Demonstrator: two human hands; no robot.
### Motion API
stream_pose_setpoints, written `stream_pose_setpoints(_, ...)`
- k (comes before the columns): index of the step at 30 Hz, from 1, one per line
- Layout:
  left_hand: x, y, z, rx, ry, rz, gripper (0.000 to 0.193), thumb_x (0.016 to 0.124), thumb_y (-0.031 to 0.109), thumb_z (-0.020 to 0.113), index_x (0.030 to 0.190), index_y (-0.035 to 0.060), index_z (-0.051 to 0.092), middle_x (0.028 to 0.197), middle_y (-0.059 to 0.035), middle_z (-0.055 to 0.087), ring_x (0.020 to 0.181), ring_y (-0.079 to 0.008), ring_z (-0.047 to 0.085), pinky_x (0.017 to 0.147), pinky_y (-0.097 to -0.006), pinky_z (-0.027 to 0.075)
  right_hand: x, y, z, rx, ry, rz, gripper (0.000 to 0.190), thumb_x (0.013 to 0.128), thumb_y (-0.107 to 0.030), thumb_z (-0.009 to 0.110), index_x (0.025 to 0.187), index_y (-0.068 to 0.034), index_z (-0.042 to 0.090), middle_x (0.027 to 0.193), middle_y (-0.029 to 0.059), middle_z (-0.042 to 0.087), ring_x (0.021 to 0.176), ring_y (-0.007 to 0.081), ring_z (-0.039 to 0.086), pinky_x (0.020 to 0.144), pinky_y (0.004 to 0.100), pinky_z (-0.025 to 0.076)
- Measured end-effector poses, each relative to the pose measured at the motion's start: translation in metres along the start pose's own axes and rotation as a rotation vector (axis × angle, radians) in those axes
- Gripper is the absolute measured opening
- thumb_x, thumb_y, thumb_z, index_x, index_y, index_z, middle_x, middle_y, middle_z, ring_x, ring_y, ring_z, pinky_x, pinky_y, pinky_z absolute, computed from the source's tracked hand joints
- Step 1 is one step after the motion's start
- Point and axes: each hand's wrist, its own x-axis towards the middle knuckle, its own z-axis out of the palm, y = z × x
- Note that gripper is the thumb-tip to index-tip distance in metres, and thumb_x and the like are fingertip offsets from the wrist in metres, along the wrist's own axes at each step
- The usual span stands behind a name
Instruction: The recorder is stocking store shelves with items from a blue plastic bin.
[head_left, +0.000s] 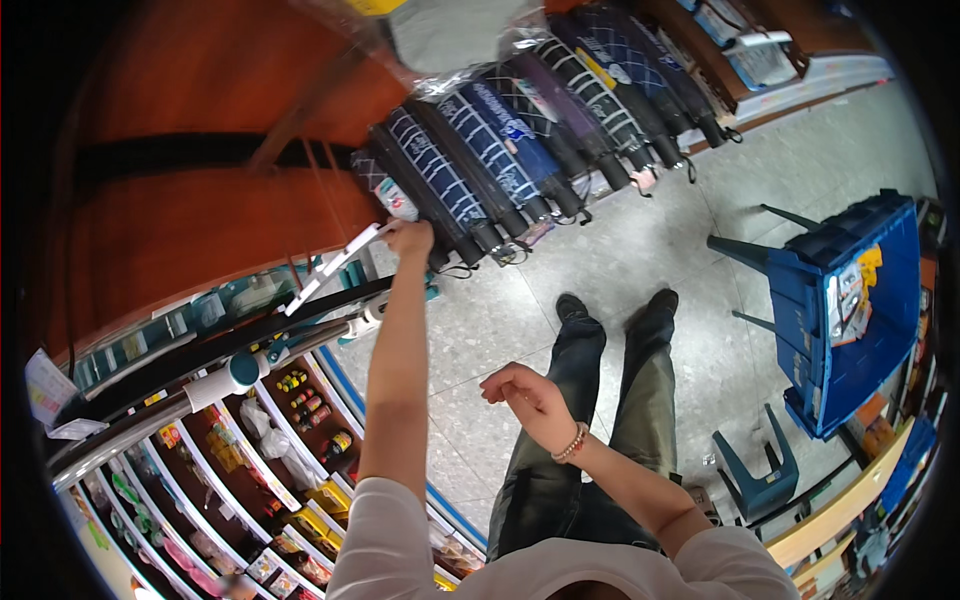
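My left hand (410, 238) reaches out to the rack of folded umbrellas, its fingers closed at the end of a white slotted strip (334, 268). The strip slants down and left from my fingertips. Just above that hand, a small white printed packet (395, 199) lies against the nearest umbrella (369, 171). Several wrapped umbrellas (439, 169), dark, blue and checked, hang side by side with wrist loops at their lower ends. My right hand (534, 401), with a beaded bracelet (571, 442) at the wrist, hovers in front of my legs, loosely curled around nothing.
A blue plastic crate (810, 330) holding packets (853, 296) rests on a stool at the right, beside a low teal stool (765, 472). Shelves of bottles and packets (307, 409) stand at lower left. Orange-brown panels (217, 217) rise at upper left. Grey floor tiles (480, 322) lie below.
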Motion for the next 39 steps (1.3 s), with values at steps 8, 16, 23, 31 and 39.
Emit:
stream_pose_setpoints(8, 0.03, -0.066, -0.028, -0.02, 0.173, 0.684, 0.064, 0.083, 0.024, 0.055, 0.13, -0.0075, 0.025, 0.129, -0.0313, 0.032, 0.122, -0.0422, 0.029, 0.103, -0.0423, 0.023, -0.018, -0.2, -0.001, 0.516, -0.213, -0.965, 0.006, 0.071, 0.006, 0.057, 0.072, 0.001, 0.054, 0.067, 0.0123, 0.053, 0.066, 0.0206, 0.055, 0.051, 0.0333, 0.044)
stream_pose_setpoints(16, -0.053, 0.0, -0.034, -0.055, 0.348, 0.723, 0.058, 0.078, 0.01, 0.056, 0.129, -0.0032, 0.031, 0.134, -0.0246, 0.029, 0.122, -0.041, 0.029, 0.102, -0.0422, 0.024, -0.042, -0.272, 0.055, 0.818, 0.825, -0.86, 0.033, 0.078, 0.004, 0.055, 0.051, -0.011, 0.044, 0.061, 0.0017, 0.052, 0.061, 0.0121, 0.05, 0.048, 0.0212, 0.045)
stream_pose_setpoints(23, -0.163, 0.079, -0.024, -0.09, 0.199, 1.049, 0.068, 0.074, 0.022, 0.068, 0.131, 0.0051, 0.034, 0.137, -0.0237, 0.024, 0.125, -0.0427, 0.024, 0.102, -0.0461, 0.022, -0.071, -0.265, 0.016, 0.838, 0.494, -0.648, 0.028, 0.075, 0.005, 0.06, 0.052, -0.008, 0.05, 0.06, 0.0044, 0.055, 0.065, 0.0126, 0.055, 0.055, 0.0194, 0.05)
stream_pose_setpoints(31, -0.171, 0.109, 0.032, 0.246, 0.204, 0.91, 0.087, 0.071, 0.042, 0.068, 0.14, 0.0217, 0.019, 0.143, -0.0186, 0.012, 0.127, -0.0467, 0.016, 0.096, -0.0612, 0.023, -0.058, -0.251, 0.001, 0.848, 0.411, -0.901, 0.019, 0.067, 0.009, 0.067, 0.061, -0.006, 0.056, 0.073, 0.0062, 0.061, 0.072, 0.0143, 0.058, 0.067, 0.021, 0.054)
stream_pose_setpoints(39, -0.133, 0.079, 0.024, 0.442, 0.294, 1.046, 0.086, 0.068, 0.026, 0.072, 0.138, 0.0281, 0.021, 0.144, -0.0099, 0.017, 0.127, -0.0399, 0.025, 0.096, -0.0554, 0.031, -0.045, -0.247, -0.048, 0.676, -0.126, -1.078, 0.016, 0.071, 0.007, 0.065, 0.067, -0.006, 0.055, 0.08, 0.0073, 0.06, 0.074, 0.0176, 0.058, 0.064, 0.0219, 0.051)
